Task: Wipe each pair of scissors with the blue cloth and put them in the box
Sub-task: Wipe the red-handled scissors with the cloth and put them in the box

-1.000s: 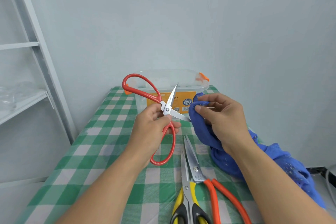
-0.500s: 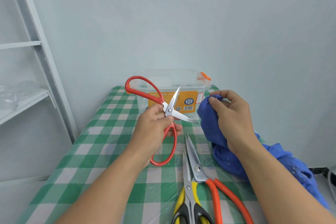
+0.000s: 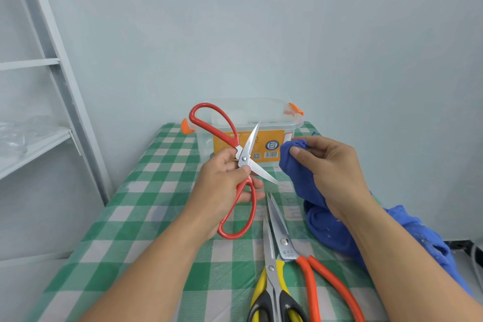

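**Asker:** Where are you?

**Me:** I'm facing a plain pale wall, with a grey shelf (image 3: 34,146) to my left. In front of me is a table (image 3: 162,206) under a green-and-white checked cover. A clear box (image 3: 248,102) with orange latches sits at its far end.

**Asker:** What do you hold?

**Me:** My left grip (image 3: 222,185) is curled round the red scissors (image 3: 244,158), thumb by the pivot. They are raised in front of the box with the blades spread in a V. My right grip (image 3: 332,172) pinches a bunched fold of the blue cloth (image 3: 295,165). The rest of it trails down onto the table at my right.

**Asker:** What has just changed?

**Me:** A second ago the cloth was pinched round the lower blade. I have since drawn it off past the tip. It is now just beside the tip, not touching, and the blade is bare.

**Asker:** What does that mean for the job?

**Me:** I judge that one stroke along that blade is done. The upper blade probably still needs wiping before this pair goes into the box. The yellow-and-black scissors (image 3: 271,269) and the orange-handled scissors (image 3: 285,243) lie side by side on the table near me, not yet boxed.
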Available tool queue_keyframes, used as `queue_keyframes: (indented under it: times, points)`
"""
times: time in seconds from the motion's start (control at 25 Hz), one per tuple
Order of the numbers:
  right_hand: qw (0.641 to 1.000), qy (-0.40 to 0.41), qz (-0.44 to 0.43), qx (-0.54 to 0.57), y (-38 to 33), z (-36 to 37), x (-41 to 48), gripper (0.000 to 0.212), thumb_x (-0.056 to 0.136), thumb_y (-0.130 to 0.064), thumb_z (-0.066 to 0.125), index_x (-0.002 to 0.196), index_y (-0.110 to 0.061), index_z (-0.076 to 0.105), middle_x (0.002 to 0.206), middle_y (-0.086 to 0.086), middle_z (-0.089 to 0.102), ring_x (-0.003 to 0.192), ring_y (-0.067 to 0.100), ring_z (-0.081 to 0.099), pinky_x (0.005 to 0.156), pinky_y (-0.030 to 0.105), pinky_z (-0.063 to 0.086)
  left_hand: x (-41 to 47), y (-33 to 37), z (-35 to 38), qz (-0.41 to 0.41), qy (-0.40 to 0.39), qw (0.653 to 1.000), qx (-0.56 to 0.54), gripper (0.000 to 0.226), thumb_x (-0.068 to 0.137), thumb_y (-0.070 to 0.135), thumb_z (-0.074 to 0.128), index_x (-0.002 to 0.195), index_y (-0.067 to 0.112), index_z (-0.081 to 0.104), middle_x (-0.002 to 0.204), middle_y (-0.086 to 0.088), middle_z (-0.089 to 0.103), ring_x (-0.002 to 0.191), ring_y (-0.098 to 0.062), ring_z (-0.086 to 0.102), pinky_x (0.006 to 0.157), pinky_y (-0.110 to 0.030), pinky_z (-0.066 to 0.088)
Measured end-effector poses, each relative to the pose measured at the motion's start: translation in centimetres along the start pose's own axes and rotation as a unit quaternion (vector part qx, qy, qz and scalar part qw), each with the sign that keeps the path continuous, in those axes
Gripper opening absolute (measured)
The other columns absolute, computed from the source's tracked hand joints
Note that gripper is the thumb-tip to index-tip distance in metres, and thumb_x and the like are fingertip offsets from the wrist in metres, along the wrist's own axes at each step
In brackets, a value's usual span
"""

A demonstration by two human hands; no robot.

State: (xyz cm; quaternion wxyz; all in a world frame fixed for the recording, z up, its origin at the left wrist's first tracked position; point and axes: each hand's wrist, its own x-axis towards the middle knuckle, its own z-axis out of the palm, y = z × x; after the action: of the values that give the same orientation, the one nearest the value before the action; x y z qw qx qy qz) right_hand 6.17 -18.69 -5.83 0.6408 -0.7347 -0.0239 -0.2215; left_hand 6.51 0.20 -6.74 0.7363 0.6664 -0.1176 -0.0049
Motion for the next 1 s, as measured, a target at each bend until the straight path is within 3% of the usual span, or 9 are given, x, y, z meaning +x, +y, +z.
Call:
queue_keyframes:
  times: [0.16,0.28,0.36,0.48,0.56,0.64,0.76,0.84,1.0]
  points:
    - [0.999,0.033,-0.029,-0.030,-0.4,0.1,0.0,0.014,0.097,-0.020,0.064,0.084,-0.020,0.068,0.087,0.008,0.071,0.075,0.009,0.065,0.071,0.020,0.047,-0.1,0.1,-0.1,0.001,-0.017,1.000,0.020,0.021,0.101,-0.003,0.047,0.114,0.006,0.062,0.090,-0.017,0.070,0.073,-0.024,0.069,0.067,-0.041,0.063]
    - [0.998,0.023,-0.059,-0.017,-0.9,0.6,-0.5,0.010,0.100,-0.008,0.057,0.090,-0.010,0.059,0.074,-0.002,0.066,0.059,-0.004,0.060,0.060,0.008,0.043,-0.2,-0.1,0.1,-0.003,-0.026,0.999,0.026,0.020,0.101,-0.003,0.048,0.114,0.007,0.061,0.097,-0.023,0.070,0.079,-0.031,0.070,0.067,-0.040,0.063]
    - [0.995,0.016,-0.093,-0.043,-0.8,0.9,-0.7,0.008,0.099,-0.007,0.058,0.094,-0.014,0.059,0.062,-0.013,0.062,0.055,-0.002,0.057,0.057,0.009,0.041,-0.2,-0.3,0.5,-0.002,-0.033,0.999,0.025,0.017,0.101,-0.004,0.048,0.111,0.003,0.059,0.099,-0.026,0.067,0.077,-0.031,0.071,0.066,-0.041,0.062]
    - [0.989,-0.006,-0.105,-0.105,0.0,1.5,-0.7,0.023,0.096,-0.023,0.066,0.101,-0.040,0.052,0.079,-0.012,0.069,0.070,0.006,0.065,0.063,0.026,0.048,-0.1,-0.5,0.7,0.003,-0.037,0.999,0.027,0.015,0.100,-0.005,0.048,0.107,0.004,0.059,0.088,-0.015,0.067,0.071,-0.022,0.070,0.065,-0.044,0.062]
    - [0.984,-0.027,-0.114,-0.133,0.3,1.7,-0.6,0.027,0.094,-0.023,0.068,0.098,-0.044,0.051,0.084,-0.009,0.068,0.076,0.014,0.066,0.067,0.037,0.054,-0.1,-0.6,0.8,0.001,-0.039,0.999,0.026,0.015,0.100,-0.005,0.049,0.106,0.004,0.060,0.084,-0.008,0.069,0.070,-0.022,0.070,0.067,-0.047,0.062]
    - [0.973,-0.033,-0.160,-0.165,0.4,1.9,-0.7,0.031,0.092,-0.015,0.069,0.091,-0.044,0.059,0.091,-0.012,0.063,0.083,0.008,0.062,0.076,0.033,0.052,-0.1,-0.6,0.8,-0.001,-0.041,0.999,0.027,0.015,0.100,-0.005,0.049,0.107,0.003,0.060,0.083,-0.006,0.071,0.070,-0.021,0.070,0.067,-0.048,0.063]
    - [0.959,-0.044,-0.205,-0.188,0.4,2.4,-0.9,0.021,0.092,-0.009,0.068,0.105,-0.024,0.074,0.103,-0.006,0.057,0.096,0.003,0.056,0.081,0.016,0.045,0.0,-0.6,0.7,-0.001,-0.045,0.999,0.022,0.018,0.100,-0.005,0.049,0.107,0.006,0.062,0.080,-0.003,0.073,0.069,-0.021,0.069,0.067,-0.046,0.063]
    - [0.952,-0.087,-0.208,-0.208,0.4,3.0,-1.2,0.021,0.094,-0.011,0.066,0.113,-0.016,0.073,0.104,-0.002,0.055,0.098,0.002,0.052,0.080,0.009,0.040,0.0,-0.6,0.5,-0.003,-0.049,0.999,0.019,0.019,0.100,-0.005,0.050,0.107,0.007,0.063,0.081,-0.004,0.074,0.068,-0.020,0.069,0.067,-0.045,0.063]
    - [0.952,-0.152,-0.170,-0.206,0.2,3.1,-1.4,0.027,0.097,-0.007,0.057,0.119,-0.014,0.070,0.109,-0.001,0.051,0.102,0.001,0.049,0.082,0.010,0.041,0.0,-0.6,0.2,-0.013,-0.055,0.998,0.020,0.026,0.094,-0.012,0.053,0.113,0.003,0.061,0.087,-0.011,0.073,0.072,-0.023,0.069,0.068,-0.044,0.062]
